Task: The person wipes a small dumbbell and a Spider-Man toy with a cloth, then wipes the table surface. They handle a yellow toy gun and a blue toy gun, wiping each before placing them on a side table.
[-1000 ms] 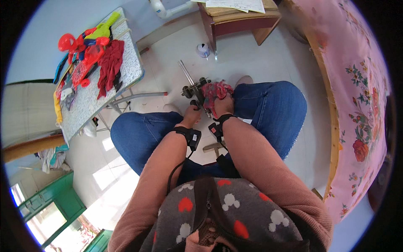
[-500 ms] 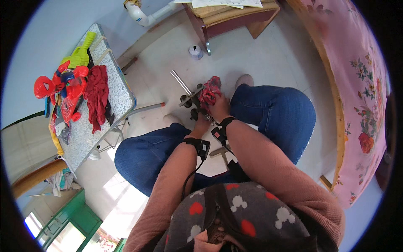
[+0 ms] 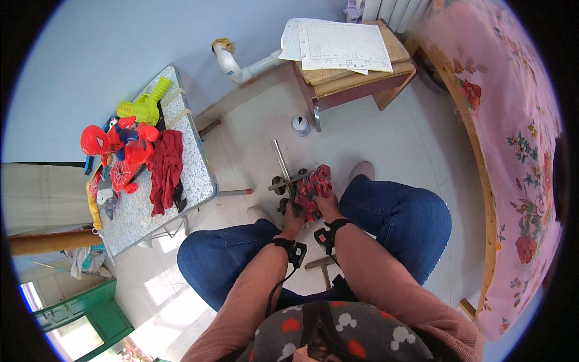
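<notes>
Low between my knees stands a small wheeled metal frame (image 3: 292, 183) with dark round wheels and a shiny metal tube (image 3: 279, 155) slanting up and away. My left hand (image 3: 293, 221) is closed on its near end, by a dark wheel (image 3: 283, 206); the fingers are partly hidden. A crumpled red patterned cloth (image 3: 316, 183) lies against the frame's right side. My right hand (image 3: 329, 206) grips this cloth at its near right edge and presses it to the frame. Cloth covers part of the metal beneath.
At left, a speckled folding table (image 3: 199, 175) bears a red toy figure (image 3: 114, 140), a lime-green toy gun (image 3: 145, 105) and a dark red cloth (image 3: 166, 172). Ahead are a white can (image 3: 300, 125) and a wooden stool (image 3: 325, 99) with papers. A flowered bed cover (image 3: 522, 181) hangs at right.
The view has tilted up, so everything sits lower in it. My right hand and the red cloth have shifted slightly along the frame; my left hand stays at its near end.
</notes>
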The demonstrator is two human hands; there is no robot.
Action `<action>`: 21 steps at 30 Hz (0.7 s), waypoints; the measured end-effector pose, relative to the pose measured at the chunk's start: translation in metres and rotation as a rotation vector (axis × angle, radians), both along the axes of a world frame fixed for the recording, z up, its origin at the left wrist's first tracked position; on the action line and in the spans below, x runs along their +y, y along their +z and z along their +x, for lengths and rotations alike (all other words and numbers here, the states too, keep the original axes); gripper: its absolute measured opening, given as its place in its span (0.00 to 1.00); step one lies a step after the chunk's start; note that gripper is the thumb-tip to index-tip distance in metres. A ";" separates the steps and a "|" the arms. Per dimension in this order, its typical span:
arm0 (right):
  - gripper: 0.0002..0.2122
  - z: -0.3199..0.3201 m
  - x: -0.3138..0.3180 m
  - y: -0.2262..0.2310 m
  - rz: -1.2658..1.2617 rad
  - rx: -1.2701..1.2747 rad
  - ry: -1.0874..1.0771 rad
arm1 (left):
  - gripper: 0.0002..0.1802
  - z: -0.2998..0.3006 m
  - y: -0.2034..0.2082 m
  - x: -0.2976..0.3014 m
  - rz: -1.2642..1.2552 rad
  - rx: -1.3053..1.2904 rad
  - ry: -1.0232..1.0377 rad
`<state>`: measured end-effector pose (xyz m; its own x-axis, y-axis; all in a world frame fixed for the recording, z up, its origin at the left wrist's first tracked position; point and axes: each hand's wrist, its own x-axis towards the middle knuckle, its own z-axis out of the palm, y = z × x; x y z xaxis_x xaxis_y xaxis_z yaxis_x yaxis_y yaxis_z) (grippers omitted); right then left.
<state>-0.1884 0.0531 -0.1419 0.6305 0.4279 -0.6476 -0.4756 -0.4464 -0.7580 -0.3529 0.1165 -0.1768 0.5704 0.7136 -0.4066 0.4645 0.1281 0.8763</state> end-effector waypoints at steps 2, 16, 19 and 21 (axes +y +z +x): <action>0.14 -0.007 0.004 -0.016 0.129 0.012 -0.084 | 0.27 -0.003 -0.001 0.008 -0.118 0.209 -0.014; 0.21 -0.010 0.040 0.038 -0.011 0.034 -0.296 | 0.29 0.039 0.094 0.049 0.378 0.443 -0.091; 0.22 -0.011 0.040 0.035 0.011 0.080 -0.368 | 0.28 0.051 0.105 0.069 0.416 0.501 -0.102; 0.23 -0.014 0.035 0.029 0.043 0.089 -0.410 | 0.28 0.058 0.109 0.083 0.448 0.531 -0.129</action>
